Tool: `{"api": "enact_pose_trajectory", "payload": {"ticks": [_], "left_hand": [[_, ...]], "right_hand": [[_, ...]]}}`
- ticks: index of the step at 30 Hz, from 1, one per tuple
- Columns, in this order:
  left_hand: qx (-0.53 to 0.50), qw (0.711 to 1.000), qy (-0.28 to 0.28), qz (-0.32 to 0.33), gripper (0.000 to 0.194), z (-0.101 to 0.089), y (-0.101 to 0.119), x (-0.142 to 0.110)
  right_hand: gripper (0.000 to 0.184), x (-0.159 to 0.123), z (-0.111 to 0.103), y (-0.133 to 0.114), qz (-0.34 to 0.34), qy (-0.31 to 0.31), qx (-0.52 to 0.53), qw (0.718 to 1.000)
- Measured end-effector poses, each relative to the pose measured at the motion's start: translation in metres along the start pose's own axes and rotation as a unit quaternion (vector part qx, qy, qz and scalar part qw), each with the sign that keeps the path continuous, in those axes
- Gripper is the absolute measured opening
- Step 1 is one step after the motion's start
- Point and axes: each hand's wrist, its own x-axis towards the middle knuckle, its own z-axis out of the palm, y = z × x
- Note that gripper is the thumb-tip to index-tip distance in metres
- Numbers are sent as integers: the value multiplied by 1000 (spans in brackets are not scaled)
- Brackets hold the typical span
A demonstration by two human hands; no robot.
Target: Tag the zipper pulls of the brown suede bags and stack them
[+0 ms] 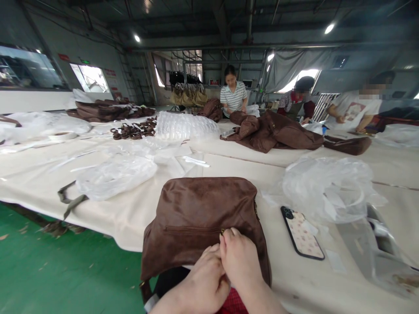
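Note:
A brown leather-look handbag (203, 200) lies at the table's front edge, its lower part hanging toward me. Across its face runs a zipper (193, 230), which looks closed. At the zipper's right end my right hand (241, 255) pinches the small brass-coloured zipper pull (222, 232). My left hand (207, 275) is closed just below it, fingers curled against the bag and touching the right hand; its fingertips are partly hidden. At lower left a strap end (145, 290) hangs off the bag.
A phone in a patterned case (306, 235) lies to the right, near crumpled clear plastic bags (327, 189). More plastic (118, 174) and a dark green strap (73, 203) lie left. Brown bags (275, 131) are heaped farther back. Several people (233, 93) stand across the table.

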Motion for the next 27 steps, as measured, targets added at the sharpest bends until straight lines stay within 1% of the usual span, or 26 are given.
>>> {"api": "enact_pose_trajectory", "payload": {"ticks": [4,6,8,10,12,14,16,18,20,21,22,23,25,26,27], "left_hand": [[-6,999,35,-15,45,2,2,-3],[-15,999,45,-12,42,1,3,-3],[-23,999,41,-12,33,0,2,-2],[-22,999,21,-17,24,-2,1,-2],[-13,1000,-1,-27,22,-2,0,-2],[-5,999,-13,-35,24,-2,-1,-2],[-2,999,-13,-39,25,-1,-2,-2],[-3,999,-8,-35,25,-1,-3,-3],[-10,999,-2,-31,25,-2,-4,-4],[-15,999,1,-29,25,-2,-4,-4],[-22,999,2,-28,25,-3,-4,-5],[-29,999,3,-26,25,-4,-4,-5],[-44,999,7,-19,25,-5,-5,-6],[-52,999,11,-15,26,-6,-6,-5],[-60,998,15,-10,26,-6,-6,-5]], "right_hand": [[18,2,-1,-8,-14,-22,42,999],[19,2,-6,-4,-16,-32,68,997],[22,0,-13,8,-3,-20,90,996],[18,-3,-19,27,35,28,80,996],[16,-6,-23,46,74,78,34,994],[21,-6,-22,61,76,94,-12,993],[21,-6,-20,69,53,87,-23,995],[23,-4,-19,72,45,92,17,995],[24,-6,-23,77,60,98,120,986],[24,-10,-27,81,77,88,188,975],[25,-17,-33,87,99,63,259,959],[27,-27,-39,95,123,18,326,937],[36,-59,-55,115,173,-97,428,882],[41,-79,-62,125,195,-152,457,855],[45,-102,-69,135,214,-188,468,837]]}}
